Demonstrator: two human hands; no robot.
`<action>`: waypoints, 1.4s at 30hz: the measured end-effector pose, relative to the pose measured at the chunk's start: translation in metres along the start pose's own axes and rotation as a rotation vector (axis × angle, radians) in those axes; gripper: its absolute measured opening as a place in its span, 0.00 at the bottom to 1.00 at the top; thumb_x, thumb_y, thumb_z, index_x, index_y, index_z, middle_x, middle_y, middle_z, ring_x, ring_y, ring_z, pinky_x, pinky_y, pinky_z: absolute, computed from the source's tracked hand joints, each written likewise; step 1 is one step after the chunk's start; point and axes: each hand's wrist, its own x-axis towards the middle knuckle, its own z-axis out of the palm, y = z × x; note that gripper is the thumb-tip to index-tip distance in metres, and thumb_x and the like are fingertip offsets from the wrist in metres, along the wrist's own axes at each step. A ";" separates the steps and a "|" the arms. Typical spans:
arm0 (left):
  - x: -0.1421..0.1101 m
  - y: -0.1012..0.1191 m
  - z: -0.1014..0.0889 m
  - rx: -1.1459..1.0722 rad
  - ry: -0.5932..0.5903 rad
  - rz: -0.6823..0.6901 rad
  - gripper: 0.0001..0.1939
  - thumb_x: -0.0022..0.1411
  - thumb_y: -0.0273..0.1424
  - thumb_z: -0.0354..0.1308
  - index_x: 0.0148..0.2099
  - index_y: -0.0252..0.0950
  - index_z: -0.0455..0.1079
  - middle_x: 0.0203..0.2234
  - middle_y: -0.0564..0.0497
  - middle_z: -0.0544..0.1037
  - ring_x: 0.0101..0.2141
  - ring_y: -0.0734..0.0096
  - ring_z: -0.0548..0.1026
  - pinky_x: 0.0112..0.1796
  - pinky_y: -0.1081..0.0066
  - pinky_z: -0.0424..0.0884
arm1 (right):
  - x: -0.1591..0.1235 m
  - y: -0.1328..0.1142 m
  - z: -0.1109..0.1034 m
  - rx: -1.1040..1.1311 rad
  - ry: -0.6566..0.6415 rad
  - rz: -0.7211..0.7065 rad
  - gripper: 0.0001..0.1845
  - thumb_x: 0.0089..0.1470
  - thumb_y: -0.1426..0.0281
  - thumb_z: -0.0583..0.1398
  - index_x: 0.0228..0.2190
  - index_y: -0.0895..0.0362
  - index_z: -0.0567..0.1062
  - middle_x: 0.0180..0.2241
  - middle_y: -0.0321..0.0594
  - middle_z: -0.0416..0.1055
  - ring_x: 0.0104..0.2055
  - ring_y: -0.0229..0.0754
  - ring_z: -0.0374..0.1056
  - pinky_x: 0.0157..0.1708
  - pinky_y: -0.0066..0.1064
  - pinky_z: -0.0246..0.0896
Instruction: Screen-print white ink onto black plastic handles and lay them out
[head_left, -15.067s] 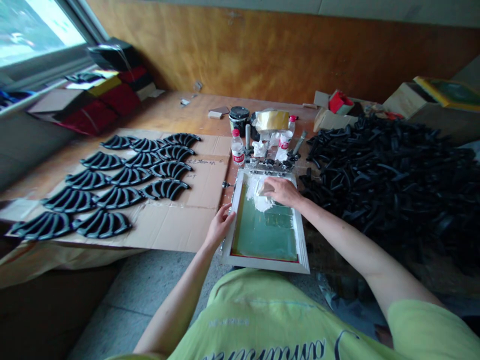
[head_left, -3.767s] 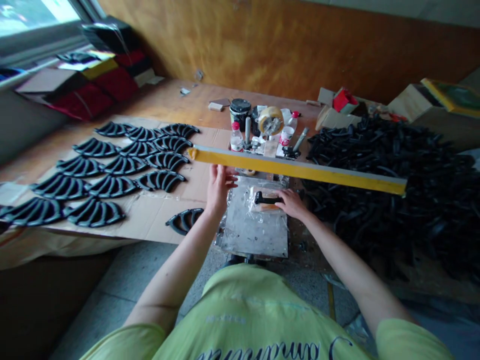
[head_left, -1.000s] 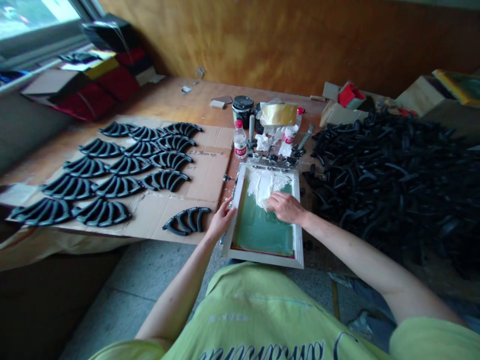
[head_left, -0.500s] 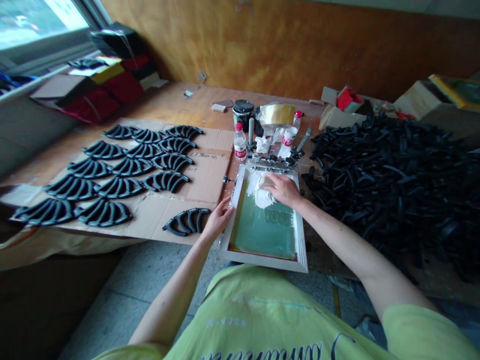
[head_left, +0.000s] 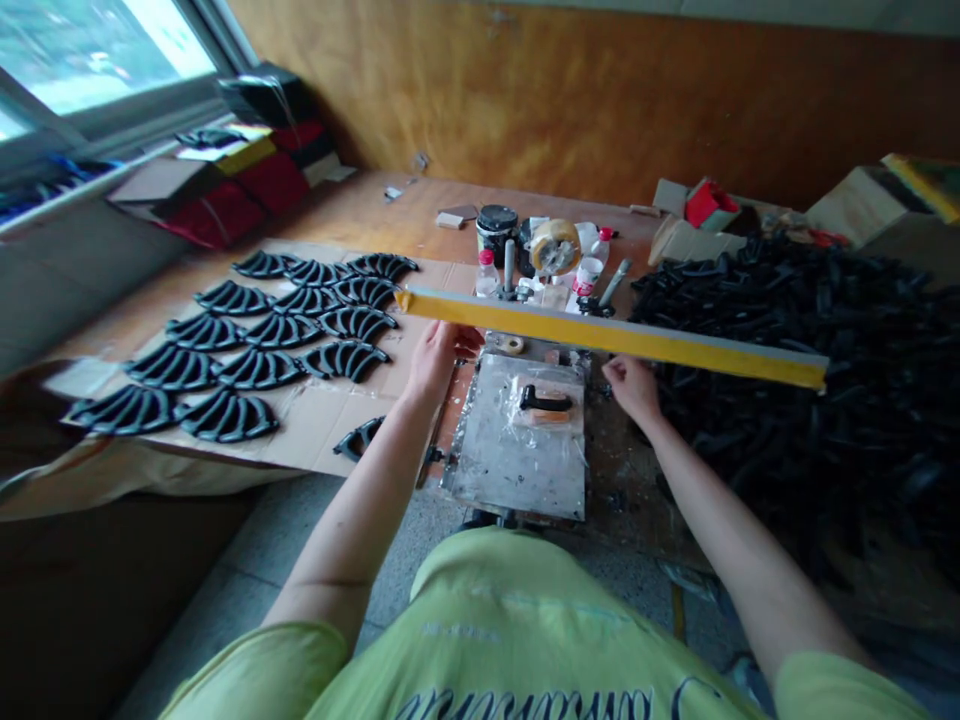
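The screen-printing frame (head_left: pixel 615 338) stands raised and is seen edge-on as a long yellow-and-grey bar. Below it lies a metal base plate (head_left: pixel 517 470), bearing a black curved plastic part (head_left: pixel 546 401) on an orange-brown holder (head_left: pixel 550 416). Just under the bar's left part is my left hand (head_left: pixel 442 352), fingers loosely bent and apart, with nothing visible in them. My right hand (head_left: pixel 632 386) is closed beside the plate's right edge, below the bar; whatever its fingers hold, if anything, is hidden.
Rows of fanned black parts (head_left: pixel 255 366) lie on cardboard (head_left: pixel 300 432) to the left. A large heap of black parts (head_left: pixel 772 450) covers the right side. Behind the frame stand a dark tub (head_left: pixel 497 232), a tape roll (head_left: pixel 555 247) and a red-capped bottle (head_left: pixel 487 274).
The frame has swung up from lying flat, uncovering the plate and the black part. My right hand has left the white ink and moved right; my left hand has moved forward.
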 end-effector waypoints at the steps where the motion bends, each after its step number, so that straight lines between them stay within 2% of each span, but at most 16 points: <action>1: 0.001 -0.001 0.002 -0.006 0.023 -0.008 0.25 0.63 0.51 0.48 0.40 0.34 0.72 0.25 0.50 0.75 0.26 0.73 0.73 0.28 0.74 0.70 | -0.013 0.000 0.014 0.006 -0.072 -0.074 0.10 0.53 0.68 0.60 0.38 0.58 0.74 0.35 0.44 0.74 0.38 0.44 0.68 0.41 0.33 0.61; 3: -0.008 -0.011 0.005 -0.028 0.062 -0.021 0.24 0.63 0.51 0.48 0.45 0.36 0.70 0.26 0.51 0.75 0.26 0.75 0.72 0.27 0.75 0.69 | -0.033 -0.007 0.037 -0.015 -0.197 -0.243 0.14 0.50 0.69 0.63 0.41 0.56 0.73 0.39 0.43 0.73 0.43 0.46 0.67 0.45 0.36 0.60; 5: -0.028 -0.029 0.007 -0.033 0.069 -0.080 0.24 0.62 0.51 0.50 0.49 0.38 0.67 0.28 0.53 0.75 0.26 0.76 0.71 0.27 0.77 0.67 | -0.044 -0.017 0.048 -0.056 -0.255 -0.362 0.13 0.50 0.71 0.64 0.40 0.55 0.74 0.41 0.43 0.72 0.47 0.48 0.64 0.48 0.39 0.59; 6: -0.042 -0.040 0.009 -0.015 0.025 -0.155 0.25 0.60 0.51 0.52 0.50 0.38 0.66 0.28 0.52 0.75 0.25 0.77 0.71 0.27 0.77 0.67 | -0.048 -0.024 0.048 -0.066 -0.253 -0.389 0.10 0.51 0.71 0.63 0.38 0.55 0.74 0.41 0.43 0.72 0.47 0.48 0.64 0.48 0.40 0.59; 9: -0.089 -0.072 0.018 0.065 -0.237 -0.490 0.30 0.54 0.54 0.56 0.48 0.34 0.68 0.30 0.47 0.77 0.27 0.73 0.72 0.26 0.75 0.67 | -0.062 -0.049 0.038 0.011 -0.158 -0.414 0.04 0.54 0.70 0.61 0.34 0.57 0.73 0.37 0.43 0.71 0.44 0.47 0.63 0.47 0.39 0.59; 11: -0.115 -0.085 0.028 0.031 -0.287 -0.620 0.34 0.53 0.56 0.56 0.50 0.34 0.67 0.35 0.45 0.77 0.31 0.69 0.74 0.27 0.73 0.68 | -0.082 -0.072 0.034 0.093 -0.067 -0.442 0.05 0.57 0.68 0.59 0.34 0.57 0.73 0.35 0.44 0.70 0.43 0.47 0.63 0.46 0.39 0.60; 13: -0.131 -0.088 0.035 -0.050 -0.147 -0.588 0.32 0.55 0.56 0.54 0.50 0.35 0.66 0.36 0.46 0.76 0.33 0.68 0.74 0.29 0.72 0.69 | -0.109 -0.095 0.037 0.141 -0.045 -0.513 0.07 0.59 0.67 0.57 0.36 0.57 0.72 0.34 0.45 0.70 0.43 0.48 0.63 0.46 0.41 0.59; 15: -0.137 -0.084 0.035 -0.075 0.003 -0.482 0.28 0.55 0.54 0.56 0.46 0.35 0.67 0.31 0.51 0.74 0.31 0.71 0.72 0.29 0.74 0.68 | -0.136 -0.113 0.046 0.167 -0.094 -0.609 0.11 0.60 0.65 0.56 0.42 0.57 0.72 0.36 0.46 0.70 0.44 0.50 0.63 0.46 0.43 0.59; 16: -0.138 -0.080 0.031 -0.061 0.041 -0.437 0.26 0.55 0.53 0.57 0.44 0.35 0.68 0.28 0.53 0.72 0.28 0.73 0.71 0.28 0.75 0.67 | -0.147 -0.119 0.050 0.189 -0.130 -0.646 0.14 0.60 0.64 0.56 0.45 0.56 0.71 0.37 0.47 0.70 0.45 0.51 0.63 0.46 0.44 0.59; 18: -0.139 -0.070 0.016 -0.023 0.036 -0.388 0.24 0.55 0.51 0.59 0.41 0.35 0.68 0.25 0.55 0.71 0.24 0.76 0.68 0.26 0.75 0.65 | -0.160 -0.126 0.057 0.260 -0.196 -0.690 0.18 0.60 0.64 0.56 0.51 0.55 0.68 0.41 0.47 0.71 0.47 0.51 0.63 0.47 0.45 0.60; 20: -0.143 -0.062 -0.003 -0.012 0.009 -0.375 0.23 0.56 0.50 0.58 0.42 0.35 0.68 0.26 0.54 0.73 0.24 0.76 0.69 0.26 0.75 0.65 | -0.165 -0.128 0.061 0.341 -0.253 -0.717 0.18 0.60 0.65 0.56 0.52 0.53 0.67 0.43 0.46 0.71 0.48 0.50 0.64 0.49 0.45 0.60; 23: -0.156 -0.054 -0.027 -0.006 0.058 -0.352 0.23 0.57 0.49 0.57 0.45 0.35 0.67 0.30 0.51 0.75 0.26 0.74 0.71 0.27 0.74 0.65 | -0.163 -0.130 0.064 0.425 -0.319 -0.756 0.15 0.61 0.67 0.55 0.49 0.52 0.69 0.42 0.44 0.72 0.47 0.49 0.65 0.49 0.45 0.61; 27: -0.173 -0.047 -0.048 -0.008 0.144 -0.320 0.24 0.58 0.50 0.56 0.46 0.35 0.68 0.30 0.51 0.76 0.28 0.71 0.71 0.28 0.73 0.66 | -0.161 -0.141 0.074 0.491 -0.371 -0.777 0.11 0.61 0.68 0.55 0.45 0.52 0.72 0.40 0.44 0.72 0.45 0.48 0.66 0.46 0.44 0.63; 32: -0.175 -0.042 -0.081 -0.022 0.200 -0.327 0.25 0.57 0.51 0.57 0.45 0.34 0.67 0.29 0.50 0.75 0.27 0.71 0.71 0.28 0.72 0.67 | -0.159 -0.165 0.098 0.529 -0.401 -0.789 0.09 0.61 0.69 0.55 0.41 0.54 0.73 0.38 0.44 0.72 0.43 0.47 0.65 0.45 0.43 0.64; 37: -0.160 -0.052 -0.133 -0.014 0.187 -0.330 0.24 0.58 0.50 0.56 0.44 0.34 0.67 0.28 0.51 0.75 0.26 0.74 0.70 0.27 0.74 0.66 | -0.143 -0.201 0.129 0.480 -0.433 -0.760 0.08 0.61 0.69 0.54 0.39 0.53 0.74 0.37 0.43 0.72 0.42 0.47 0.66 0.45 0.43 0.64; 42: -0.144 -0.084 -0.195 0.031 0.229 -0.408 0.24 0.57 0.52 0.55 0.41 0.35 0.67 0.28 0.50 0.76 0.25 0.74 0.71 0.25 0.75 0.66 | -0.122 -0.241 0.169 0.399 -0.470 -0.687 0.08 0.60 0.70 0.54 0.38 0.54 0.74 0.37 0.43 0.72 0.43 0.47 0.66 0.46 0.43 0.64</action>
